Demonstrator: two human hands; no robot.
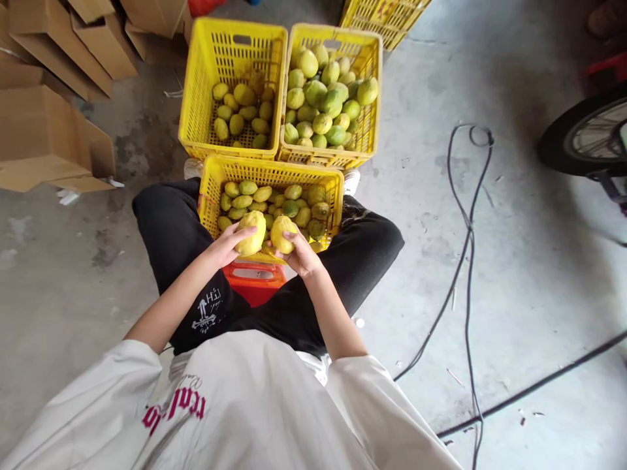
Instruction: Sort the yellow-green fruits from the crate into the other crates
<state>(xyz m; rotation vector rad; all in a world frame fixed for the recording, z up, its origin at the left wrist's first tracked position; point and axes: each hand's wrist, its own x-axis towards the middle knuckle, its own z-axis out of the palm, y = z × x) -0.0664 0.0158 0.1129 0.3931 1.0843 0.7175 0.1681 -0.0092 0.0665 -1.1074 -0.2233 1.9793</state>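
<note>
My left hand (234, 245) has its fingers wrapped round a large yellow lemon (251, 233), its bumpy skin facing up. Beside it, my right hand (300, 254) grips another yellow lemon (283, 234), thumb lying across its side. The two lemons are held close together with a small gap between them. Both hands are over the near edge of a yellow plastic crate (272, 167) between my legs. Inside that crate lie several green-yellow lemons (247, 187), some spotted with brown; the held fruit and my hands hide part of them.
Behind stand two more yellow crates: the left one (186, 124) holds fewer fruits, the right one (378, 98) is heaped with greener ones. A red-orange stool (257, 275) is below my hands. Cardboard boxes (44, 130) lie left; a black cable (469, 228) and a wheel (582, 134) are right.
</note>
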